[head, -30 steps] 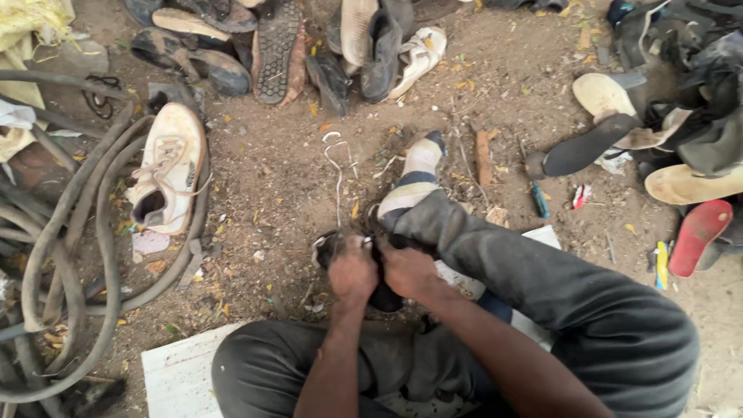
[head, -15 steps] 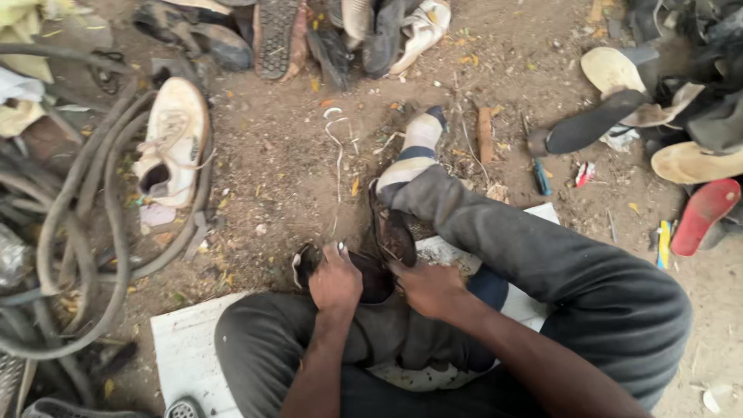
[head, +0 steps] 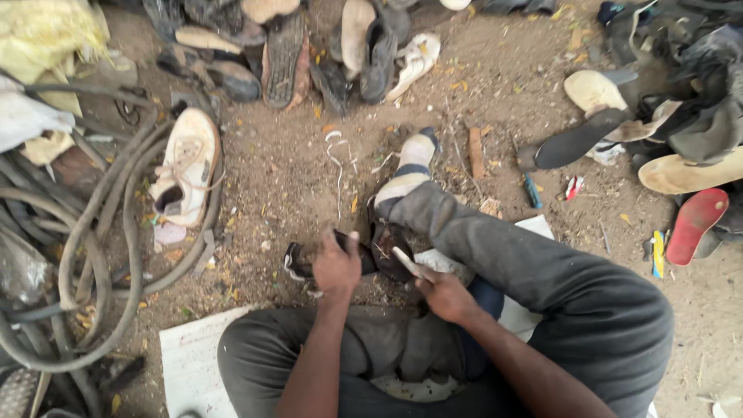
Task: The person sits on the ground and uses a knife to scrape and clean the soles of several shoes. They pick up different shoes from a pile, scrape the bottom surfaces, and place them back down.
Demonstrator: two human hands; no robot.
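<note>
You sat on a white board [head: 186,356] laid on the dirt ground [head: 294,162], one leg stretched out, its sock [head: 409,166] pointing at a row of worn shoes [head: 325,46]. Your left hand [head: 337,267] closed over a black shoe [head: 348,255] that lay on the ground between your knees. Your right hand [head: 445,294] was closed around a thin pale tool [head: 410,262], its tip just beside the shoe's opening. A cream sneaker [head: 186,166] lay inside loops of grey hose [head: 101,232] to your left, well apart from your hands. To your right lay loose soles, among them a red sole [head: 695,224], and a blue pen [head: 532,191].
</note>
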